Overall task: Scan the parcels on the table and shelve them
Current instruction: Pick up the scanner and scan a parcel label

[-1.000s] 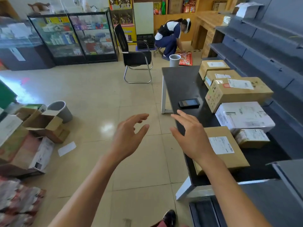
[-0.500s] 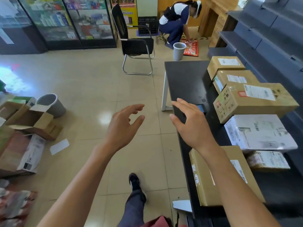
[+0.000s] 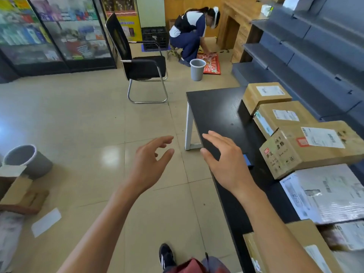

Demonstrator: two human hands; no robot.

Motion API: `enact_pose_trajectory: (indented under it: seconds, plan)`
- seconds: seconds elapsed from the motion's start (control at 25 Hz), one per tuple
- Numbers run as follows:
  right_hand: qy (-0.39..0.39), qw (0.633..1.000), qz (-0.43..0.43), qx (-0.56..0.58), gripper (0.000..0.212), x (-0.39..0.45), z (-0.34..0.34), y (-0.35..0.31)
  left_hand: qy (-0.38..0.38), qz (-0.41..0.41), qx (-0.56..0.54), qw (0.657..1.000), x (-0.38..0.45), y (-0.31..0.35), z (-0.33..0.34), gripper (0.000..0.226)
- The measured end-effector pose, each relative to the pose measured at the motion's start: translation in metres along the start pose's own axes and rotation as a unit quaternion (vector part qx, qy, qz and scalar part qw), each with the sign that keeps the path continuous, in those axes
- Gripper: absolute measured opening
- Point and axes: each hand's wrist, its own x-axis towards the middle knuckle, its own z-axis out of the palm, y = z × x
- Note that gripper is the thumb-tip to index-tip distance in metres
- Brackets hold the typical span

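A black table runs along the right, lined with several cardboard parcels. The biggest brown parcel lies mid-table, a white wrapped parcel sits nearer me, and another brown parcel is at the bottom, partly behind my right forearm. A dark handheld scanner lies on the table, mostly hidden under my right hand, which hovers over it open with fingers spread. My left hand floats open over the floor, left of the table. Grey empty shelves rise behind the table.
A black chair stands on the tiled floor ahead. A crouching person works beside a grey bin at the back. Another grey bin and open cartons lie on the left. Glass display cabinets line the far wall.
I have stepped forward along the table, so the parcels come closer. My right hand moved from above the nearest brown parcel to over the scanner, now covering most of it. Both hands stay open.
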Motion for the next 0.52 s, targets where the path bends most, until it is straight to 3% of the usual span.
enact_pose_trajectory:
  seconds: [0.36,0.52]
  plan:
    - [0.057,0.986,0.148,0.044,0.044,0.078,-0.005,0.079,-0.129,0.045,-0.016,0.99,0.148,-0.005,0.076,0.035]
    - [0.078,0.98,0.175,0.057,0.044,0.121,-0.018,0.12,-0.183,0.065,0.003,0.981,0.211,0.003,0.117,0.037]
